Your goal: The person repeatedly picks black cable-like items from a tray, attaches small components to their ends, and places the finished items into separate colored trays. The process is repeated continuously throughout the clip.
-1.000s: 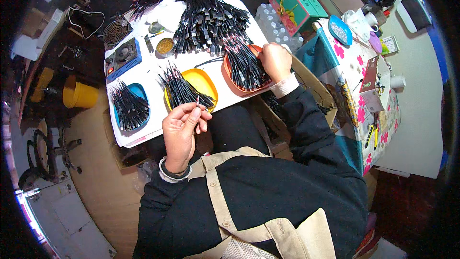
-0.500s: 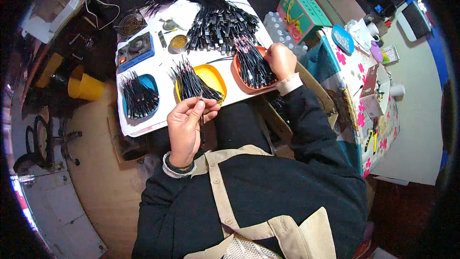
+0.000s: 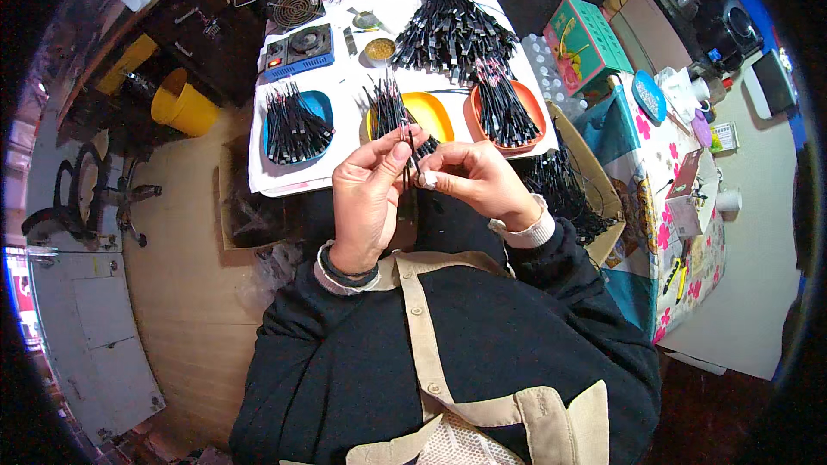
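Close in front of my body, just below the table's near edge, both hands meet over a thin black cable (image 3: 408, 205). My left hand (image 3: 362, 198) pinches it upright between thumb and fingers, with a reddish end showing at the fingertips. From the right, my right hand (image 3: 487, 185) pinches at the same spot; a small whitish bit shows at its fingertips, too small to name. Beyond the hands stand a blue tray (image 3: 323, 110), a yellow tray (image 3: 433, 110) and an orange tray (image 3: 535, 102), each with a bunch of short black cables. The left hand partly hides the yellow tray's bunch.
A big heap of black cables (image 3: 461, 30) lies behind the trays. Left of it are a blue device (image 3: 312, 60) with a lit red switch and a tin of yellowish material (image 3: 379, 52). A cardboard box (image 3: 600, 198) of cables stands right of the table, beside a flowered tablecloth (image 3: 659, 215).
My right hand has come away from the orange tray and moved left and nearer, joining my left hand at the cable. The whole view has shifted, so the table appears farther right and higher.
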`<control>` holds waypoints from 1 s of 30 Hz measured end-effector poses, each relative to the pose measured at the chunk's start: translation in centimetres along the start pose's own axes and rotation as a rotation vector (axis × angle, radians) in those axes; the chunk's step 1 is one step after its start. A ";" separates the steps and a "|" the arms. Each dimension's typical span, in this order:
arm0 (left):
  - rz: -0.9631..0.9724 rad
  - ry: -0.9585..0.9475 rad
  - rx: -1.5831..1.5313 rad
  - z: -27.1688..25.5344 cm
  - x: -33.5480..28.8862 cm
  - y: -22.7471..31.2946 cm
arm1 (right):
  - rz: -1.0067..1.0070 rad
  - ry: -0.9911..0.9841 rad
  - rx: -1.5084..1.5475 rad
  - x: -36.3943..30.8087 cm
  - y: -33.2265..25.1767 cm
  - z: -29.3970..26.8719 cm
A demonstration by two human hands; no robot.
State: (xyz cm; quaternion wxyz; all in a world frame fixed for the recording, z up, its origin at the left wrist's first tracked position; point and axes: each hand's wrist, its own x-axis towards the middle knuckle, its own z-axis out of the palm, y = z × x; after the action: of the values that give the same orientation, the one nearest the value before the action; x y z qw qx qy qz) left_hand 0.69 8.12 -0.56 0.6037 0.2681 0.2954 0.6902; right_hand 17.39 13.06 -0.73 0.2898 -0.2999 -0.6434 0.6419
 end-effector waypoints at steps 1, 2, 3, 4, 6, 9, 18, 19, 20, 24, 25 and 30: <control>-0.007 0.008 -0.006 -0.1 -0.1 0.1 | -0.046 -0.012 -0.032 0.1 0.1 0.1; -0.007 0.002 -0.008 -0.1 -0.2 0.1 | -0.084 -0.015 -0.067 0.1 0.1 0.2; -0.005 -0.006 -0.006 -0.2 -0.3 0.0 | -0.120 -0.018 -0.102 0.1 0.1 0.3; -0.005 -0.013 -0.004 -0.2 -0.4 -0.1 | -0.102 -0.012 -0.111 0.1 -0.1 0.5; 0.005 0.001 0.032 -0.2 -0.5 -0.3 | -0.049 0.006 -0.134 0.1 -0.5 0.7; 0.105 0.034 0.151 -0.2 -0.5 -0.6 | -0.074 0.180 -0.380 -0.3 -1.9 0.8; 0.229 0.019 0.425 0.1 -1.2 -0.7 | -0.403 0.343 -0.520 0.6 -3.6 1.7; 0.201 0.007 0.403 0.0 -1.3 -0.6 | -0.416 0.316 -0.474 0.7 -3.4 1.6; 0.168 0.006 0.378 -0.1 -1.3 -0.5 | -0.315 0.258 -0.200 0.7 -3.0 1.5; -0.056 -0.067 -0.023 -0.6 -1.1 -0.4 | -0.013 0.028 0.638 1.1 -1.6 1.0; -0.089 -0.113 -0.049 -0.8 -1.0 -0.3 | 0.008 -0.016 0.735 1.1 -1.3 1.1; -0.241 -0.147 -0.052 -1.2 -0.8 0.0 | 0.132 -0.027 0.729 1.0 -0.9 0.5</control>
State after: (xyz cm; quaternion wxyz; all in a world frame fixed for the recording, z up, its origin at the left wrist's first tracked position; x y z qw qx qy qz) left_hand -0.08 7.26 -1.44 0.7091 0.2646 0.2625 0.5985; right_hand 16.31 13.47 0.19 0.3271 -0.2092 -0.3555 0.8502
